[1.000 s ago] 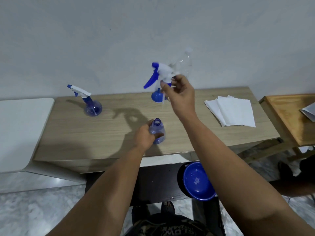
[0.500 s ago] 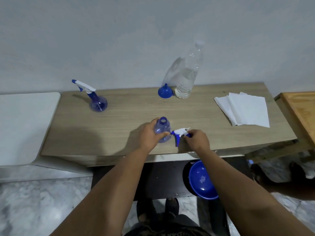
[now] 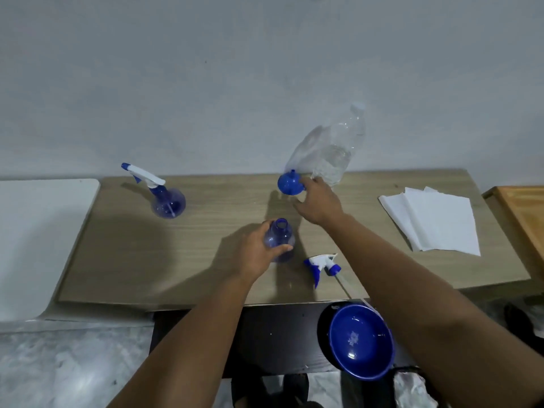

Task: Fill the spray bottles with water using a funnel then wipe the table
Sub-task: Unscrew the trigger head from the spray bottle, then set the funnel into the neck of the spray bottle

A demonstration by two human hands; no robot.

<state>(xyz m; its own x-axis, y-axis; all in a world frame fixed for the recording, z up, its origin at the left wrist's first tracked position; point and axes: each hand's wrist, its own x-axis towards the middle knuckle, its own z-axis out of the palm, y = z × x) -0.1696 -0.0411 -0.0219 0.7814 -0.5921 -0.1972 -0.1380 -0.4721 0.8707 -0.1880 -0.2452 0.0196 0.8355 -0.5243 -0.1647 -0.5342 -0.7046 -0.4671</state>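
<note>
The right hand (image 3: 319, 203) reaches to the funnel (image 3: 290, 184), fingers loosely spread and touching its rim, nothing gripped. The left hand (image 3: 259, 251) holds the open bottle (image 3: 279, 238) upright mid-table (image 3: 147, 260). The water bottle (image 3: 338, 154) stands just beside the funnel. Paper towels (image 3: 435, 222) lie at right, a capped sprayer (image 3: 164, 195) at left, the loose spray head (image 3: 322, 265) beside the open bottle.

The lower side of the open spray bottle (image 3: 279, 240) is covered by the left hand (image 3: 255, 254). The funnel (image 3: 290, 184) is partly hidden by the right hand (image 3: 319, 203); contact cannot be confirmed, possibly touching.
</note>
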